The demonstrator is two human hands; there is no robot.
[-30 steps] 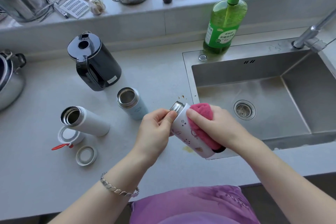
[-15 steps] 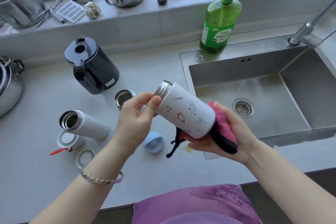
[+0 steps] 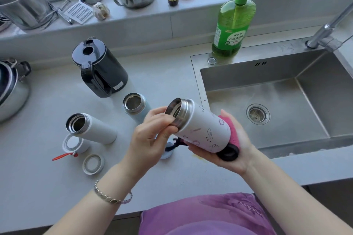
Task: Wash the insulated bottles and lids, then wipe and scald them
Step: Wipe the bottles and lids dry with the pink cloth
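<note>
Countertop [image 3: 162, 76] by sink [image 3: 197, 82]: you raised printed bottle [image 3: 202, 129] off it, left hand [image 3: 150, 139] pinched rim, right hand [image 3: 238, 152] cupped pink cloth [image 3: 232, 132] under base; wiping unfinished.

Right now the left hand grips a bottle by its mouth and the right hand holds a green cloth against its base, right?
No: the head view shows a pink cloth, not green. The left hand grips the bottle by its mouth; the right hand holds the cloth against its base.

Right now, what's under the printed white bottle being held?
The right hand cups the bottle's base through a pink cloth, black cord hanging below. The left hand pinches the steel neck. A pale blue lid on the counter shows partly beneath; the base itself is covered.
</note>
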